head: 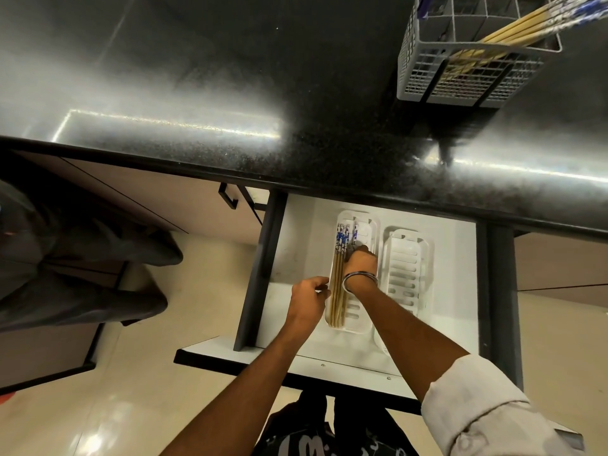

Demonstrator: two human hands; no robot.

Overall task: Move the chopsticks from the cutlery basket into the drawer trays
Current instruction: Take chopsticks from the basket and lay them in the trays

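Over left tray (pixel 359 327): right hand (pixel 362 263) gripping chopsticks (pixel 339 278); left hand (pixel 309 299) loosely curled, holding nothing

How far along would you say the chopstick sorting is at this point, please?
Partly done. A bundle of chopsticks already lies in the left tray of the open drawer. Both hands are at that tray: the right hand rests on the bundle, the left hand at the tray's edge. Left to do: more chopsticks stand in the basket on the counter, and the right tray looks empty.
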